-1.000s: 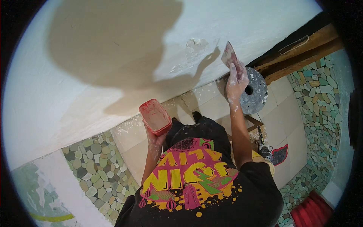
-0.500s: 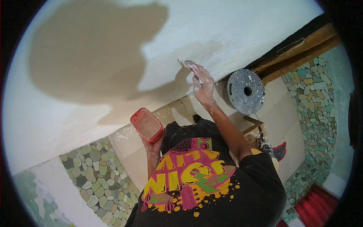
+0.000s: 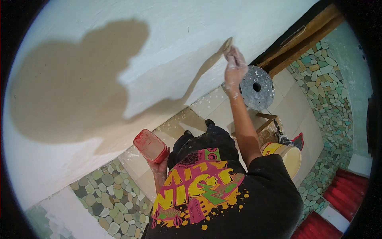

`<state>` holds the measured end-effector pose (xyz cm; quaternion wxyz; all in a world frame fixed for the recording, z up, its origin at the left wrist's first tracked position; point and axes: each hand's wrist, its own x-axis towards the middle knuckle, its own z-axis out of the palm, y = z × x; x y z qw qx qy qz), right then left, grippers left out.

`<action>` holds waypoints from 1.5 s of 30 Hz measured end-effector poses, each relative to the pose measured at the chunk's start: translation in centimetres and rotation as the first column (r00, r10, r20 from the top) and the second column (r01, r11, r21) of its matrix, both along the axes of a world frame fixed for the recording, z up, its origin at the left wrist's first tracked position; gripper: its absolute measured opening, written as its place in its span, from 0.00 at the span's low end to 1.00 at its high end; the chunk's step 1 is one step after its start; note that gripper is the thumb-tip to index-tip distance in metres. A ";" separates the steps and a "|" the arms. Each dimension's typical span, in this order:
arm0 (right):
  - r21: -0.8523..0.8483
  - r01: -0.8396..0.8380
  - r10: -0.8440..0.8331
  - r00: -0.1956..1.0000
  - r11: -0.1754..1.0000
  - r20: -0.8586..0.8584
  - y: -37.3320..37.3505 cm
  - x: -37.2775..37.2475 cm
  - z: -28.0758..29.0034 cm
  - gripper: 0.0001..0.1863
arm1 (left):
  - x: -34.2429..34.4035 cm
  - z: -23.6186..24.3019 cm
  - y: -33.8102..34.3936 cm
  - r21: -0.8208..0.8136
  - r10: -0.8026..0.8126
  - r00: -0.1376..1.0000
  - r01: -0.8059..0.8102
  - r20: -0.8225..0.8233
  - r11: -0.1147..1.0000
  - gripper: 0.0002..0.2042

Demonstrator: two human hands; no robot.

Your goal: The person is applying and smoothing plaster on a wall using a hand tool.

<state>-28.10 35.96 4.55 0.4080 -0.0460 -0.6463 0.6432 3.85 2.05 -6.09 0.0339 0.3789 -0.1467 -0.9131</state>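
Note:
My right hand [image 3: 235, 67], smeared with white, grips a flat scraper [image 3: 228, 44] against or very near the white wall [image 3: 175, 40]; exact contact is unclear. Low on the left, my left hand [image 3: 159, 164] holds a small red rectangular tub [image 3: 150, 145] with pale paste inside, its fingers wrapped round the side. A large shadow covers the left of the wall. My dark, printed shirt fills the lower middle.
Right of my arm are a grey speckled disc [image 3: 259, 99], a wooden stool or box [image 3: 266, 131], a yellow bucket [image 3: 292, 161] and a dark red-rimmed object [image 3: 298, 139]. Wooden beams [image 3: 298, 44] edge the wall. Pebble floor [image 3: 318, 79] borders beige tiles; red fabric [image 3: 342, 193] lies lower right.
My right hand swung down-left, then back up-right along the wall with the scraper. The red tub in my left hand shifted left and lower in the picture. The view has shifted slightly.

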 end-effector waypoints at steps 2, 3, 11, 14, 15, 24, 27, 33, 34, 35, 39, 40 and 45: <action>0.048 -0.031 0.030 0.999 0.998 0.022 -2.6 1.4 -0.6 0.16 | -0.5 0.8 -0.2 -0.014 0.002 1.000 -0.002 -0.004 1.000 0.29; 0.096 -0.069 0.065 0.997 0.993 0.043 -3.5 2.3 -0.8 0.17 | -0.8 1.1 -0.5 -0.014 -0.009 1.000 0.009 -0.003 1.000 0.29; -0.042 -0.208 0.210 0.975 0.977 0.077 -0.3 2.9 -0.8 0.16 | -2.4 1.2 -1.6 0.069 -0.065 0.987 0.075 -0.144 0.995 0.30; -0.118 -0.068 0.071 0.997 0.991 0.018 1.0 0.2 1.5 0.16 | -2.2 0.9 -0.9 0.009 -0.036 0.987 0.038 -0.159 0.999 0.30; -0.127 -0.067 0.069 0.997 0.990 0.018 0.3 0.4 1.7 0.16 | -2.2 0.9 -0.5 0.000 -0.039 0.987 0.039 -0.158 0.999 0.30; 0.096 -0.431 0.426 0.902 0.897 0.069 -2.4 5.3 1.1 0.19 | -3.2 0.2 4.4 0.040 -0.070 0.979 0.079 -0.191 0.996 0.35; 0.057 -0.451 0.450 0.893 0.891 0.033 1.6 4.4 -2.0 0.18 | -4.3 1.6 6.2 0.055 -0.088 0.977 0.100 -0.194 0.993 0.35; -0.165 -0.328 0.360 0.902 0.930 0.240 6.9 4.0 -6.6 0.17 | -3.6 1.3 8.4 0.023 -0.001 0.990 0.004 -0.142 1.000 0.35; -0.022 -0.273 0.272 0.938 0.962 0.217 7.2 3.6 -7.1 0.18 | -3.3 1.3 8.7 0.014 0.009 0.991 -0.007 -0.134 1.000 0.35; 0.118 -0.209 0.186 0.966 0.971 0.181 7.3 3.1 -7.6 0.18 | -3.0 1.3 9.0 0.005 0.020 0.992 -0.020 -0.127 1.000 0.34; 0.368 -0.019 -0.006 0.998 0.929 0.068 3.9 0.5 -8.6 0.21 | -2.3 1.9 9.4 -0.036 0.047 0.997 -0.049 -0.064 0.998 0.33; 0.361 -0.019 -0.008 0.997 0.932 0.072 1.8 0.4 -9.2 0.21 | -2.4 2.1 9.4 -0.029 0.048 0.998 -0.049 -0.039 0.998 0.32; 0.039 -0.519 0.516 0.853 0.854 0.077 -2.5 4.6 -13.0 0.23 | -3.3 2.6 9.3 -0.032 0.054 0.998 -0.054 0.011 0.998 0.31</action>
